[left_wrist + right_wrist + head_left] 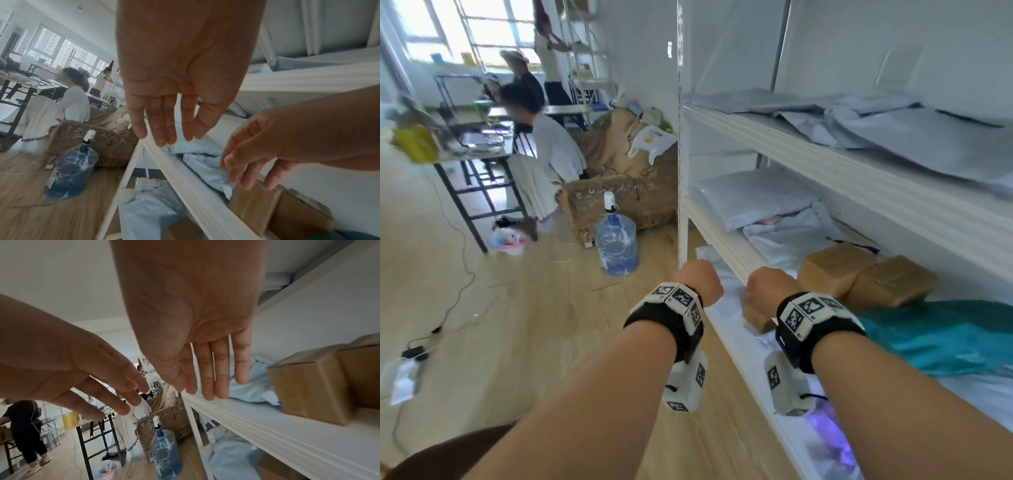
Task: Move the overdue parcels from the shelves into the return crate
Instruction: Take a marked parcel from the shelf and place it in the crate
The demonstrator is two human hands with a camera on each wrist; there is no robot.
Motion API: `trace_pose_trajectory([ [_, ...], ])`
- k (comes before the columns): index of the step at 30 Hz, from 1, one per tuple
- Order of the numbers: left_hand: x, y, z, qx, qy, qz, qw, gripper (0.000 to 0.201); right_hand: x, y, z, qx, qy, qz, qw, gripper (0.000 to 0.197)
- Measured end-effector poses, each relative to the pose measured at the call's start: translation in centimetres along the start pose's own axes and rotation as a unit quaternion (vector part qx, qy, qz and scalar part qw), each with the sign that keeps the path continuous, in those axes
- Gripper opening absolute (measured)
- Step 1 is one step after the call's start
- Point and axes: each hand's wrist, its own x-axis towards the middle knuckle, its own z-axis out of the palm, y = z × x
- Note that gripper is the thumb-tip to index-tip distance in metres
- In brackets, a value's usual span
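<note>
Both my hands reach toward a white shelf unit (717, 236). My left hand (697, 281) hovers at the front rail of the middle shelf, fingers (162, 129) straight and holding nothing. Beside it my right hand (770, 286) hangs just over the shelf, fingers (211, 378) extended and empty, above a small brown box (756, 318). Two larger cardboard boxes (835, 270) (893, 284) stand further right on that shelf. White poly mailers (753, 198) lie deeper in, and a teal parcel (945, 335) lies nearer me. Grey mailers (928, 137) cover the top shelf.
A blue water jug (616, 240) stands on the wooden floor beside the shelf post, in front of a brown sofa (619, 192). A seated person (551, 147) and a black-legged table (472, 154) are at left. Cables and a charger (414, 353) trail across the floor.
</note>
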Motion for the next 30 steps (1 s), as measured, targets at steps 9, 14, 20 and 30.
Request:
trace_pose_trajectory([
  [9, 10.1, -7.9, -10.6, 0.006, 0.03, 0.061, 0.998, 0.019, 10.1, -9.8, -4.7, -0.001, 0.058, -0.006, 0.998, 0.023],
  [14, 15.1, -8.7, -14.4, -0.057, 0.066, 0.058, 0.995, 0.021, 15.0, -10.7, -8.4, -0.001, 0.105, 0.011, 0.994, 0.022],
  [20, 22.7, -8.5, -17.6, -0.053, 0.075, 0.096, 0.991, 0.026, 23.2, -10.7, -11.7, 0.017, 0.169, 0.032, 0.985, 0.027],
  [30, 38.2, -6.1, -24.7, -0.128, 0.154, 0.142, 0.969, 0.028, 38.7, -11.0, -13.9, 0.054, 0.161, 0.041, 0.985, 0.016],
])
